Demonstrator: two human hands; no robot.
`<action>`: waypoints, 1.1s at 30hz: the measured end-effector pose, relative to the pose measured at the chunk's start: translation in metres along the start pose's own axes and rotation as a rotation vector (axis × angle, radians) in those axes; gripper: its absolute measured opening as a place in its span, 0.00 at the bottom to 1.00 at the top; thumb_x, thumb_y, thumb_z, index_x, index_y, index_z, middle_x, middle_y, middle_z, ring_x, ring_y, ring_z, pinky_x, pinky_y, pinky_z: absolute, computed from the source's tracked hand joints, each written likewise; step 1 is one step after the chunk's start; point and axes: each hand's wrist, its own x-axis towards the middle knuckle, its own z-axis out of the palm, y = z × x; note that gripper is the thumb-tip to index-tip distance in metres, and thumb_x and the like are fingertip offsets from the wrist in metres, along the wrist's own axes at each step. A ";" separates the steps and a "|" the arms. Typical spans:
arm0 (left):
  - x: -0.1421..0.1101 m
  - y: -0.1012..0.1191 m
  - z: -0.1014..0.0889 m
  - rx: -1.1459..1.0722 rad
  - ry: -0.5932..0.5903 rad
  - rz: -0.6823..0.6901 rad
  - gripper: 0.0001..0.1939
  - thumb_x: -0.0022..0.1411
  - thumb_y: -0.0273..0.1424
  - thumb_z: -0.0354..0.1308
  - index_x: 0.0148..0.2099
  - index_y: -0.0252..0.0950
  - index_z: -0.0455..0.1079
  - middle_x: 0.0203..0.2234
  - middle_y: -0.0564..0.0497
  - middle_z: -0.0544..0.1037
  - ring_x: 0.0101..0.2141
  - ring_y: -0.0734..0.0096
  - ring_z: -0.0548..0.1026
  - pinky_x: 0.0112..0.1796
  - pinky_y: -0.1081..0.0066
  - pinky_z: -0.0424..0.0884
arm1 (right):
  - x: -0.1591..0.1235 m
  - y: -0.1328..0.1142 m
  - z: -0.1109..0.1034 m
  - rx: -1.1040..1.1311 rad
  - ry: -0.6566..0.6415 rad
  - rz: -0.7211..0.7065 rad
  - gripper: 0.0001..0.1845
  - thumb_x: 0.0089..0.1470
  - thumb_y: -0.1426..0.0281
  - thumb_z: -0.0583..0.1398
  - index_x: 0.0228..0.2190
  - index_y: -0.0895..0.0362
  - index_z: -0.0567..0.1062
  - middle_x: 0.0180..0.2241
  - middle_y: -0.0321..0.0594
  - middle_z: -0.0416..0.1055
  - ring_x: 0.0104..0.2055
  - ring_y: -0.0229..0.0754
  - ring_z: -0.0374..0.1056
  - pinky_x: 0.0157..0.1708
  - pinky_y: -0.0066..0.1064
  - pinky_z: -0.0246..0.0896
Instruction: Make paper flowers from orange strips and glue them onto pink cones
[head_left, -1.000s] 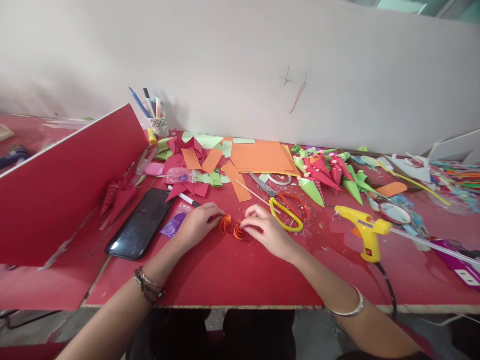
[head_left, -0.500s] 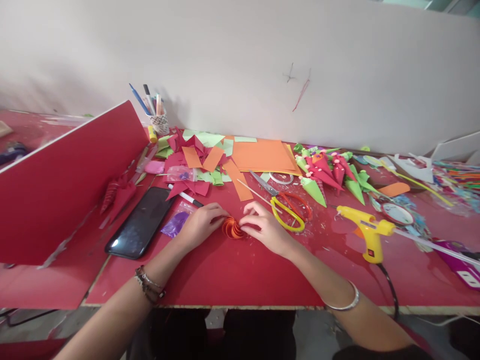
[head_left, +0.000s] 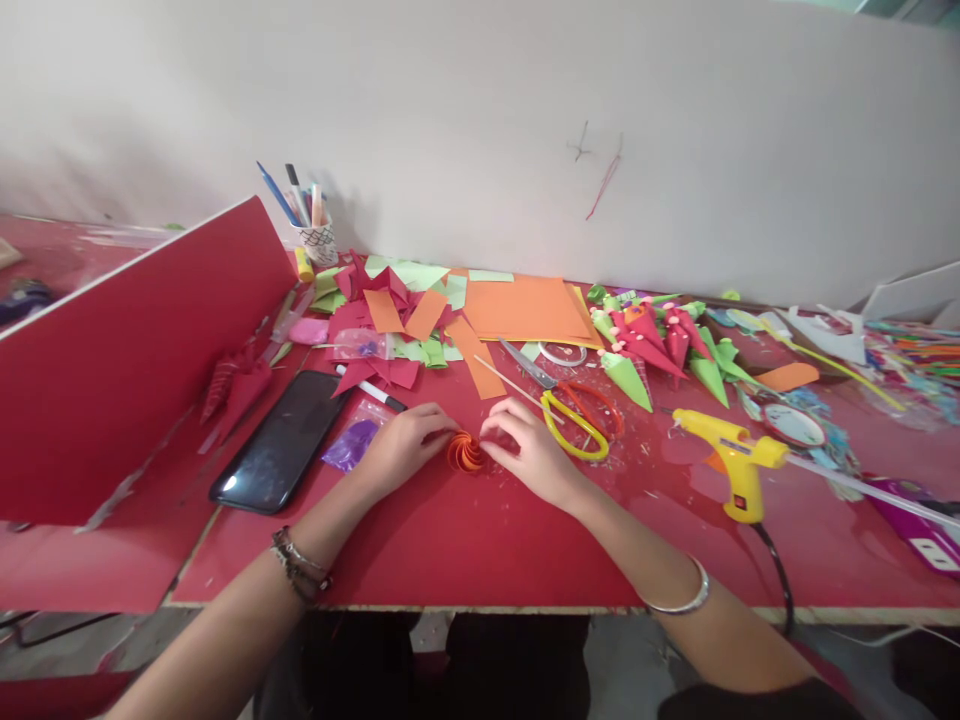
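Note:
An orange curled paper piece, made of several looped strips, sits between my two hands just above or on the red tabletop. My left hand pinches its left edge between thumb and forefinger. On the other side, my right hand has its thumb and fingertips closed on the piece's right edge. Yellow-and-red-handled scissors lie to the right of my right hand. Beside my left hand are a small bag of purple material and a white marker.
A black phone lies at left near an upright red board. Orange sheets and paper scraps line the back. Red and green paper cones are piled back right. A yellow glue gun rests on the right, its cord over the edge.
The orange paper piece has turned between my fingers, and its spiral of loops now faces up more evenly. My right fingers have shifted slightly; both hands stay in place.

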 end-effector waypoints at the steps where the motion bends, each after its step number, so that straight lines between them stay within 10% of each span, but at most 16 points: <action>1: 0.000 0.000 0.000 -0.001 -0.001 -0.001 0.09 0.59 0.28 0.48 0.38 0.37 0.69 0.32 0.50 0.71 0.32 0.73 0.69 0.34 0.74 0.65 | 0.000 0.000 0.000 0.001 0.010 0.000 0.04 0.50 0.75 0.53 0.30 0.56 0.65 0.33 0.37 0.60 0.31 0.33 0.61 0.32 0.26 0.60; 17: -0.005 0.011 -0.017 -0.121 -0.002 0.066 0.14 0.58 0.28 0.47 0.47 0.39 0.63 0.39 0.49 0.68 0.34 0.73 0.68 0.38 0.69 0.66 | -0.016 -0.007 0.000 -0.138 0.038 -0.094 0.06 0.51 0.66 0.55 0.30 0.55 0.68 0.32 0.39 0.62 0.34 0.36 0.63 0.34 0.28 0.60; 33: -0.005 0.010 -0.012 -0.074 0.096 0.137 0.06 0.57 0.30 0.50 0.33 0.35 0.67 0.30 0.50 0.68 0.31 0.75 0.68 0.34 0.75 0.66 | -0.016 -0.007 0.007 -0.236 0.113 -0.103 0.07 0.52 0.70 0.52 0.30 0.55 0.70 0.30 0.39 0.64 0.31 0.36 0.64 0.31 0.27 0.60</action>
